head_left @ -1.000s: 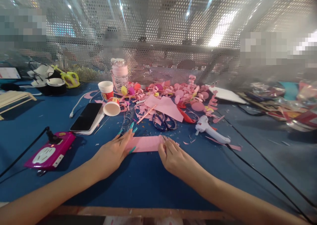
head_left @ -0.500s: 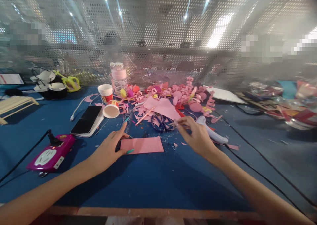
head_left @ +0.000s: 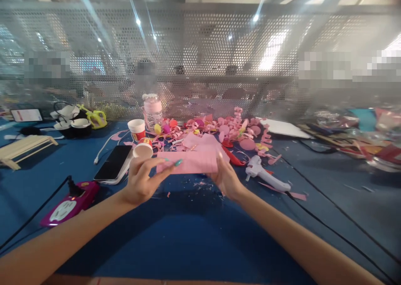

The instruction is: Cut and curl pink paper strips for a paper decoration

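A rectangular pink strip, paper or felt (head_left: 194,163), is held up above the blue table between both hands. My left hand (head_left: 144,177) pinches its left end, with green-nailed fingers lying across the front. At the right end, my right hand (head_left: 226,178) grips the edge with the thumb in front and the other fingers partly hidden behind. Just beyond the strip lies a larger pink sheet (head_left: 205,143) on a heap of pink curls and discs (head_left: 232,130). A white glue gun (head_left: 266,174) rests to the right of my right hand.
Two paper cups (head_left: 137,129), a phone (head_left: 114,161) and a magenta power strip (head_left: 70,203) are on the left. A pink-lidded bottle (head_left: 153,109) stands by the perforated screen (head_left: 200,47). The glue gun's black cord (head_left: 328,226) crosses the right side.
The pink strip has been lifted off the table, raised by the left hand. My right hand has moved left and down from the heap onto the strip's right end. The view has tilted up.
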{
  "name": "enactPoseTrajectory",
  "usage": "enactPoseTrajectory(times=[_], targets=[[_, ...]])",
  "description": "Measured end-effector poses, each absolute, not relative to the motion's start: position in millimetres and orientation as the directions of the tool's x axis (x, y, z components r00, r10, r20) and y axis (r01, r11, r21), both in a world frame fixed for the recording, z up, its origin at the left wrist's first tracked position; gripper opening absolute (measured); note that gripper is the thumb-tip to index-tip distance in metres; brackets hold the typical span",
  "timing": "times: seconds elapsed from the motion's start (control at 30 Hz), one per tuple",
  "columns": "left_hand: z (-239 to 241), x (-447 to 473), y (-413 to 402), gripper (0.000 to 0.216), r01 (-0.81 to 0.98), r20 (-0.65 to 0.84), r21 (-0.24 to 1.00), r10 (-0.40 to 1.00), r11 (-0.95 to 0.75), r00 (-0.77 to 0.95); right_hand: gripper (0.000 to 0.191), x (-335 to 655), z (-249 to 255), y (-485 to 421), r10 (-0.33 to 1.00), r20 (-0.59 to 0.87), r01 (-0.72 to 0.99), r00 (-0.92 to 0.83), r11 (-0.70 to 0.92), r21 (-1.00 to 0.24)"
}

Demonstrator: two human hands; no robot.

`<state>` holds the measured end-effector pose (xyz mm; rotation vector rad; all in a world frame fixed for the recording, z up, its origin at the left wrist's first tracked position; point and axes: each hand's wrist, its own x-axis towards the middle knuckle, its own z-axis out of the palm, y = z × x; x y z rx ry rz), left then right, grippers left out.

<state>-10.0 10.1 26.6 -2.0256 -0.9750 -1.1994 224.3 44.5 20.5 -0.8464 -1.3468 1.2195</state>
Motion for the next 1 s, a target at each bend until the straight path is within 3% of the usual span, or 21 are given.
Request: enactPoseTrajectory(times=[0.1,0.17,0.3,0.4,0.5,0.7,1.0], targets=[[16,-8,17,0.033,0.78,0.918,-0.2,0.167,-0.593,0.361,0.038,218,18,29,0.962,0.083,-0.241,-0.261,0.018,-0.97],[11,-6,19,0.034,0.758,0.912,-0.104,0.241,-0.644,0.33,0.035,215,18,25,0.963,0.011,-0.274,-0.271,-0.066,-0.96],[9,-1,18,0.056,0.587,0.729,0.385,0.625,-0.712,0.279,0.031,212,17,28,0.971,-0.06,-0.324,-0.231,-0.135,-0.936],[9,5,16,0.061,0.387,0.499,0.752,0.844,-0.534,0.195,0.033,211,17,29,0.966,-0.078,-0.329,-0.246,-0.159,-0.931],[8,11,16,0.045,0.25,0.276,0.919,0.95,-0.305,0.145,0.036,210,18,27,0.959,-0.081,-0.316,-0.272,-0.168,-0.934],[9,14,16,0.032,0.002,0.133,0.991,0.984,-0.134,0.122,0.039,212,21,28,0.957,-0.119,-0.217,-0.265,-0.18,-0.959],[7,15,18,0.033,-0.097,0.1,0.991,0.991,-0.092,0.084,0.038,214,19,30,0.976,-0.086,-0.187,-0.199,-0.124,-0.974]])
